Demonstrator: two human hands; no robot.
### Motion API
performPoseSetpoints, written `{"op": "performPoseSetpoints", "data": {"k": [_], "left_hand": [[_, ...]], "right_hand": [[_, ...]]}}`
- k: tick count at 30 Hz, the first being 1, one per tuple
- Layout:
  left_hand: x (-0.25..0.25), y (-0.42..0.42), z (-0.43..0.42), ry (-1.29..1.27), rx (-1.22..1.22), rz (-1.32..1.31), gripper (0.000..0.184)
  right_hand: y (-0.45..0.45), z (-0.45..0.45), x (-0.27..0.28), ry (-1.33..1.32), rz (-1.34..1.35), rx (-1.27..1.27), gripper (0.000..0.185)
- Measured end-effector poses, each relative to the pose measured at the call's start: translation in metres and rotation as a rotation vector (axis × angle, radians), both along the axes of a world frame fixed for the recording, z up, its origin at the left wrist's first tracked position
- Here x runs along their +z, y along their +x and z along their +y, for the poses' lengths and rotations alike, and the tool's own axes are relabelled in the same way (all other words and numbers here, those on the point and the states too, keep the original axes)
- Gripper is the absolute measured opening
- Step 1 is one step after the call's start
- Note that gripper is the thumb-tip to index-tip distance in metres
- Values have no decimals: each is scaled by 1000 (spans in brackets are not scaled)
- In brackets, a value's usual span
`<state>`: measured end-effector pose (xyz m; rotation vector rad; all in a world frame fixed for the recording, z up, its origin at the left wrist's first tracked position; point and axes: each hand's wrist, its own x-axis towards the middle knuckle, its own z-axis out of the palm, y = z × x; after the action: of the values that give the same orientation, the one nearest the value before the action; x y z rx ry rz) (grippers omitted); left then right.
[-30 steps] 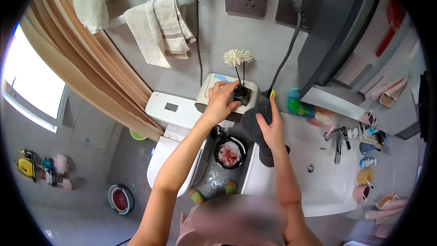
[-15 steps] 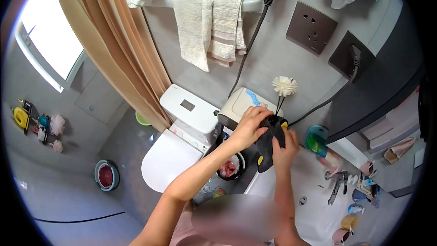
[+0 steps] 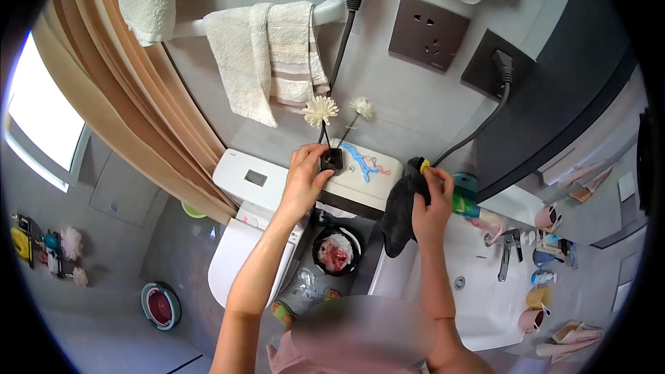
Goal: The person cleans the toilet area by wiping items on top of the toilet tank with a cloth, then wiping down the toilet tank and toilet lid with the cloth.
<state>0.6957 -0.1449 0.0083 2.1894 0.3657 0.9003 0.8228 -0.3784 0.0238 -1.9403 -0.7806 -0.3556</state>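
My left hand (image 3: 303, 179) pinches a small black bottle (image 3: 332, 160) from the side, over the left end of a cream box (image 3: 377, 190). Two thin dark stems rise from the bottle; each ends in a white pompom-like flower (image 3: 321, 111). In my right hand (image 3: 433, 202) a dark grey cloth (image 3: 402, 215) with a yellow patch at its top hangs down by the basin's left edge. A blue, branch-shaped piece (image 3: 360, 163) and small pink marks show on the box top. Whether the bottle touches the box, I cannot tell.
Left of the box is a white toilet (image 3: 242, 256); below it a lined bin (image 3: 337, 253) holds waste. On the right are the basin (image 3: 485, 322), its tap (image 3: 510, 253) and a green bottle (image 3: 464, 204). Towels (image 3: 263, 55) and a black power cord (image 3: 485, 125) hang along the wall.
My hands have moved apart. The left has carried the black bottle with flowers leftward to the box, while the cloth, earlier around the bottle, now hangs from my right hand. The view has shifted.
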Motion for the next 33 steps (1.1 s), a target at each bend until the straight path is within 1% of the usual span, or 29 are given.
{"op": "performPoseSetpoints", "data": {"k": [4, 7, 11, 13, 14, 16, 17, 19, 20, 22, 24, 26, 27, 29, 30, 31, 33], "left_hand": [[-6, 11, 1, -5, -26, -33, 50], [-12, 16, 5, -55, -61, -21, 50], [-12, 22, 4, -21, -61, -49, 50], [-8, 22, 1, -99, -49, -89, 45], [-5, 20, -3, -97, -49, -90, 45], [-2, 7, -15, -2, 152, -84, 36], [-2, 5, -20, 4, 143, -79, 36], [0, -1, -32, 313, 85, -36, 29], [15, 12, -41, 405, -140, -30, 27], [18, 31, -52, 444, -141, 20, 28], [18, 56, -57, 465, -136, 30, 28], [14, 73, -61, 578, -91, 40, 25], [11, 78, -61, 578, -91, 37, 25], [2, 85, -59, 702, -91, 159, 22], [-3, 86, -57, 708, -82, 188, 17], [-3, 85, -56, 712, -85, 191, 17], [-2, 78, -55, 721, -138, 290, 14]], "right_hand": [[5, -1, -12, 36, -32, -8, 43], [5, -3, -15, 40, 13, -5, 43], [4, -4, -14, 34, 11, 2, 43], [2, -4, -15, 47, 31, 10, 44], [5, -5, -16, 48, 30, 11, 44], [6, -8, -21, 67, -11, 23, 46], [7, -10, -21, 72, -6, 14, 46], [7, -13, -21, 70, 4, 32, 46], [5, -16, -20, 67, 7, 26, 46], [4, -11, -19, 98, 75, 53, 46], [6, -14, -18, 97, 51, 63, 45], [5, -17, -22, 84, 38, 73, 45], [6, -18, -23, 67, 31, 88, 44], [6, -17, -22, 50, 26, 104, 44], [6, -15, -19, 21, 27, 93, 45], [6, -11, -17, -5, 33, 80, 46], [4, 3, -9, -54, -2, 71, 48]]}}
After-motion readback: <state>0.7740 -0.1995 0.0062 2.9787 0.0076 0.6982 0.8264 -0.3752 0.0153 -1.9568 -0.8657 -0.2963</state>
